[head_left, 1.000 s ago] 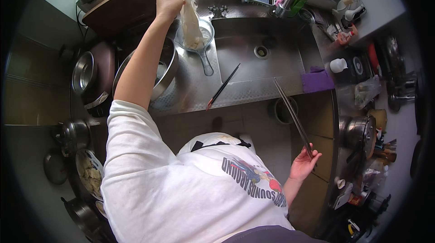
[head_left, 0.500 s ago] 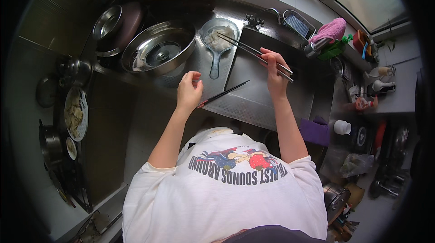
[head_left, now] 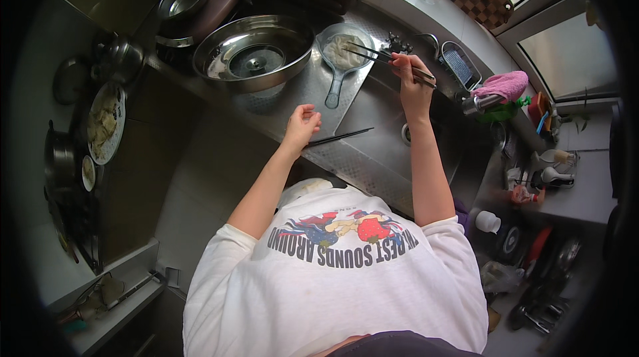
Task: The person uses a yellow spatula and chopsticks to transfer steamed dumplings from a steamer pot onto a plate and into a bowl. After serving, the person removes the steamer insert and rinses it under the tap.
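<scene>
My right hand (head_left: 416, 87) is closed around a pair of long metallic chopsticks (head_left: 383, 56). Their tips reach into pale, wrinkled food (head_left: 344, 50), perhaps dumplings or wrappers, inside a translucent ladle (head_left: 335, 87) whose handle points toward me. Left of the ladle, my left hand (head_left: 301, 128) hovers near the counter's front edge, fingers loosely bent and nothing visible in them. Beside it a second, dark pair of chopsticks (head_left: 343, 136) lies across the counter edge; the near ends are hidden behind that hand.
A large steel pan (head_left: 256, 54) stands left of the ladle. To the right is the sink (head_left: 389, 117) with a tap (head_left: 399, 42). A pink cloth (head_left: 502, 85) hangs beyond it. At far left lies a plate of pale food (head_left: 105, 124).
The whole view has swung, so the counter things sit further right. The metallic chopsticks lie at a slightly flatter angle, still at the food. My left hand keeps its loose curl.
</scene>
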The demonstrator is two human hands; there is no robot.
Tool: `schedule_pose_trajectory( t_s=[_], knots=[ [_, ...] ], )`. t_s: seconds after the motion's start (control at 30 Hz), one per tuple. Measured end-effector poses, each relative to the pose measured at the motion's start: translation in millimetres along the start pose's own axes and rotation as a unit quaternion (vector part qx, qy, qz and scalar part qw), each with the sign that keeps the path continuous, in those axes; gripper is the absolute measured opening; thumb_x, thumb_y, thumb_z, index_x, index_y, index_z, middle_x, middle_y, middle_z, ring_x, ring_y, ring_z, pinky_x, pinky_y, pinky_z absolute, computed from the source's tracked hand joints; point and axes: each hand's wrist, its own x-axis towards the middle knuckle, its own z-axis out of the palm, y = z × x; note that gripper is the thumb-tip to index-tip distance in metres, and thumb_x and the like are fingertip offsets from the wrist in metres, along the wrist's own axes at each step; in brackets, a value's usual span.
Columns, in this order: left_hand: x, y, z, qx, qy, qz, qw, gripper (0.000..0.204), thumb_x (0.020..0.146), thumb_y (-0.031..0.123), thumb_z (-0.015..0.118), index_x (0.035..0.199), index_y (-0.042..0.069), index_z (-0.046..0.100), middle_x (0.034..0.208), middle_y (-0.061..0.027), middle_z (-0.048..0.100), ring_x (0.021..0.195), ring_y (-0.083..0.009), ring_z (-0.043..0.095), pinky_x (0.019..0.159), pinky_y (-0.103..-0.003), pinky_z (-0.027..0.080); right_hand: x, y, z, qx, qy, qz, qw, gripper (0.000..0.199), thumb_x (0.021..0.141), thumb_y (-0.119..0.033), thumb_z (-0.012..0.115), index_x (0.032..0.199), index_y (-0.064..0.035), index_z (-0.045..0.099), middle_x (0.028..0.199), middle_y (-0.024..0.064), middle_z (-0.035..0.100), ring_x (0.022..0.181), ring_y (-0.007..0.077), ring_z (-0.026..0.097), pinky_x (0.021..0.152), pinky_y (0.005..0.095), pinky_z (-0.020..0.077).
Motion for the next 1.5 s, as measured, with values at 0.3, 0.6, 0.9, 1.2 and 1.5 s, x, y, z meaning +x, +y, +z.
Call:
schedule_pose_trajectory(
  t_s=[0.3,0.6,0.9,1.2,1.5],
  knots=[
    [67.0,8.3,47.2,-0.048,-0.077,-0.066,0.994,0.047,0.091,0.02,0.054,0.132,0.006,0.034,0.093,-0.0091,0.06,0.073,-0.0124,0.059,0.06,-0.023,0.046,6.5,38.8,-5.2,-0.12,-0.064,0.005,0.991,0.022,0.093,-0.019,0.056,0.093,0.0009,0.064,0.078,0.0038,0.063,0.076,0.01,0.061,0.072,0.0234,0.0513],
    [71.1,0.4,36.3,-0.077,-0.121,-0.054,0.988,0.052,0.092,0.013,0.048,0.14,0.01,0.029,0.078,-0.0046,0.058,0.061,-0.0091,0.052,0.052,-0.022,0.042,-11.5,21.4,3.8,-0.078,-0.052,0.055,0.994,0.02,0.093,-0.016,0.054,0.089,0.002,0.063,0.092,0.0075,0.067,0.08,0.0128,0.063,0.075,0.0269,0.0529],
    [43.0,8.3,9.7,0.018,-0.157,-0.074,0.985,0.052,0.093,0.013,0.049,0.141,0.012,0.031,0.083,-0.0021,0.056,0.072,-0.007,0.053,0.064,-0.021,0.046,-13.8,-38.1,-27.0,-0.052,0.018,0.043,0.998,0.031,0.095,-0.025,0.05,0.082,0.0015,0.057,0.093,0.0105,0.065,0.081,0.0163,0.065,0.07,0.0277,0.0538],
    [45.3,6.0,6.3,0.02,-0.178,-0.048,0.983,0.051,0.093,0.014,0.048,0.141,0.01,0.031,0.082,-0.0018,0.057,0.069,-0.0065,0.052,0.061,-0.021,0.045,-0.1,21.9,-50.8,0.015,0.044,0.179,0.983,0.028,0.096,-0.025,0.047,0.083,-0.0005,0.053,0.098,0.0163,0.063,0.082,0.0223,0.066,0.073,0.0322,0.0561],
    [51.5,15.9,-2.7,0.021,-0.216,-0.097,0.971,0.049,0.093,0.014,0.046,0.14,0.014,0.033,0.078,-0.0013,0.056,0.065,-0.0064,0.051,0.058,-0.02,0.043,-14.3,101.9,-72.4,0.166,0.19,0.24,0.937,0.029,0.097,-0.03,0.044,0.083,-0.0051,0.051,0.094,0.0233,0.064,0.084,0.0303,0.067,0.069,0.0374,0.0586]
  ],
)
